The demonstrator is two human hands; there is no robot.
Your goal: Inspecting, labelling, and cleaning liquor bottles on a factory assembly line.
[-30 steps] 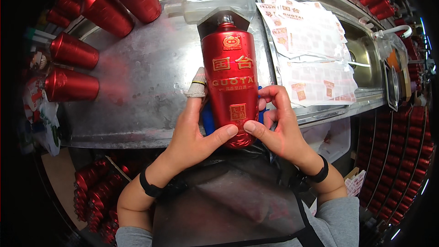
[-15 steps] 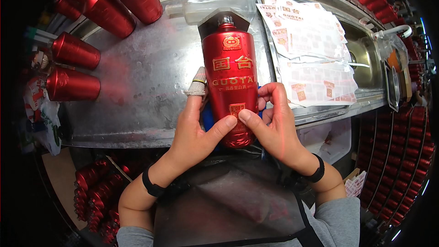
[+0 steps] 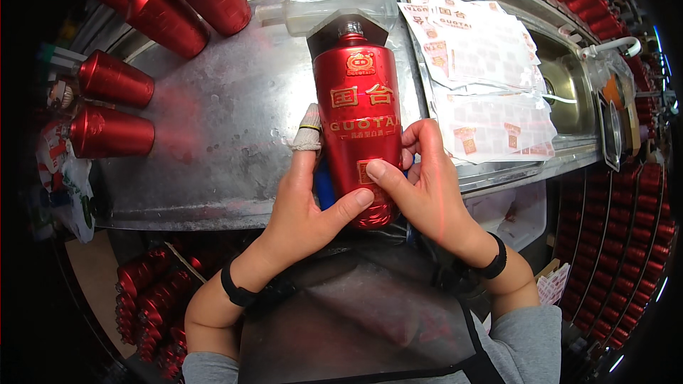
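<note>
A glossy red bottle [image 3: 358, 110] with raised gold lettering lies in front of me, its dark neck pointing away and its rounded base toward me. Behind its shoulders shows a dark angular support [image 3: 377, 32]. My left hand [image 3: 304, 195] grips the lower left side; its thumb rests near the base, and a whitish finger cover [image 3: 308, 128] with a yellow band is on the index finger. On the lower right side my right hand [image 3: 425, 178] is closed around the bottle, thumb pressed on the small gold square emblem. The bottle hides some of my fingertips.
Printed transfer sheets [image 3: 491, 50] lie right of the bottle, beside a metal sink [image 3: 558, 75]. A clear glass bottle [image 3: 341, 7] lies behind. Several red bottles [image 3: 117, 80] stand at the left of the metal worktop [image 3: 213, 99]. Racked red bottles [image 3: 615, 263] fill the right.
My right thumb has slid up onto the gold emblem, and my left thumb has moved slightly down toward the base, so the thumbs are apart. The bottle has hardly moved.
</note>
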